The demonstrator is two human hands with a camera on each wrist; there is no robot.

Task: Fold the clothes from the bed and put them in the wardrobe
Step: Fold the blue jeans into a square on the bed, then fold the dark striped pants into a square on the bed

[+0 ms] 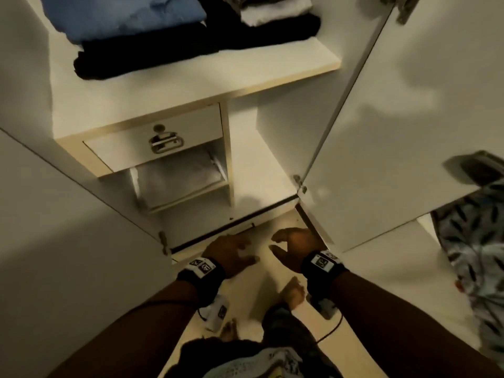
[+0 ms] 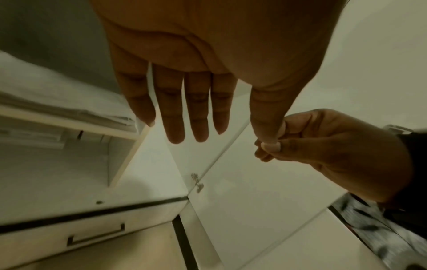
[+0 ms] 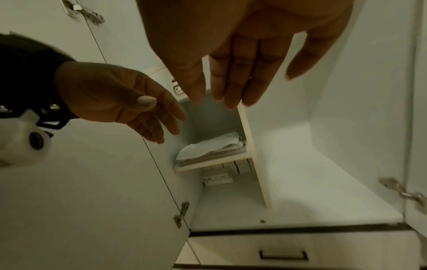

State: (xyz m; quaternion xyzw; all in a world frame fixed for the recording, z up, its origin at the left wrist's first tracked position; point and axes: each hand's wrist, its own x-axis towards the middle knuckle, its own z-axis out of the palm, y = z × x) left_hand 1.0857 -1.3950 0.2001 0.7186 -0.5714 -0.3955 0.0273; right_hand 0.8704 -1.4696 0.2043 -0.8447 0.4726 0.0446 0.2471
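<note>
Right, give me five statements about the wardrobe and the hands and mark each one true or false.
1. Both wardrobe doors stand open. True: the left door and right door are swung out.
2. The left hand grips a folded shirt. False: it holds nothing, fingers straight.
3. A blue folded garment lies on top of a black folded garment on the upper shelf. True.
4. The small drawer with the metal handle is pulled fully out. False: it sits pushed in.
5. The right hand holds a hanger. False: it is empty, fingers loose.
</note>
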